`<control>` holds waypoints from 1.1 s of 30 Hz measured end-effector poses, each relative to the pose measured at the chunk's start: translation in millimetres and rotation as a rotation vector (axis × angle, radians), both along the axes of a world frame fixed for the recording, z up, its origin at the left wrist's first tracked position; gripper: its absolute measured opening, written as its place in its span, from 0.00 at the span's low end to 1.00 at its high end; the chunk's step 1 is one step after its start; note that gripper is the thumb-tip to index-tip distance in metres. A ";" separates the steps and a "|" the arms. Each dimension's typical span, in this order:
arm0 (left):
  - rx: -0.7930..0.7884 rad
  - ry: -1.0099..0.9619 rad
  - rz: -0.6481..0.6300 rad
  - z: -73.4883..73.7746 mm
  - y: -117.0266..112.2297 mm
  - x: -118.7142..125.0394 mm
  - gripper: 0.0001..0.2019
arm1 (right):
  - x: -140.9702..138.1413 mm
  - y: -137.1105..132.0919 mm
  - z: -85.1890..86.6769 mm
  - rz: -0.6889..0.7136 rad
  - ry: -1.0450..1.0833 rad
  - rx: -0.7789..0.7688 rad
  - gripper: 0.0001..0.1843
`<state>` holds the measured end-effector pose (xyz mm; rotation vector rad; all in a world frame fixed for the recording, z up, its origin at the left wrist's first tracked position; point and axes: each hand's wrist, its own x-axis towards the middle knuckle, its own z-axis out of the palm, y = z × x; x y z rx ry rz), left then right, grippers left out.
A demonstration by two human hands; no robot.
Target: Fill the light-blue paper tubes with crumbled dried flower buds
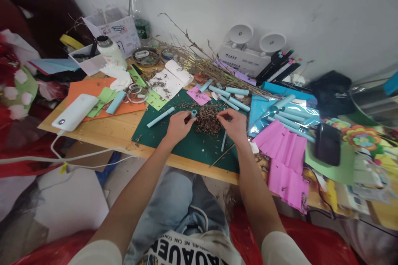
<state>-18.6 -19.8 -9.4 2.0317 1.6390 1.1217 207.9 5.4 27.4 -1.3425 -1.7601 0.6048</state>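
Observation:
My left hand (178,126) is closed around a small light-blue paper tube (193,113), held upright with its open end up, over the dark green cutting mat (161,134). My right hand (234,124) rests at the right edge of a heap of dry brown twig bits (207,120), its fingers pinched at the heap; what they hold is too small to make out. A longer blue paper roll (161,117) lies left of my left hand. A thin blue stick (224,140) lies below my right hand.
Several blue paper rolls (231,97) lie behind the heap and on a blue plastic sleeve (281,112). Pink paper (284,153), a black phone (327,144), dry branches (199,64), a white power bank (74,112), orange paper (90,89) and a white bottle (110,51) crowd the wooden table (102,130).

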 end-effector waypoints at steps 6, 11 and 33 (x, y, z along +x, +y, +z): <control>0.001 -0.002 0.003 -0.1 0.0 -0.1 0.09 | -0.9 -2.5 -0.1 0.006 -0.006 0.000 0.07; 0.000 -0.004 0.004 -0.5 0.2 -0.4 0.09 | 2.0 -1.5 -1.3 0.044 -0.112 0.040 0.17; -0.026 0.010 -0.018 4.9 -2.2 -0.6 0.09 | -56.3 -11.7 49.3 0.039 0.258 0.067 0.08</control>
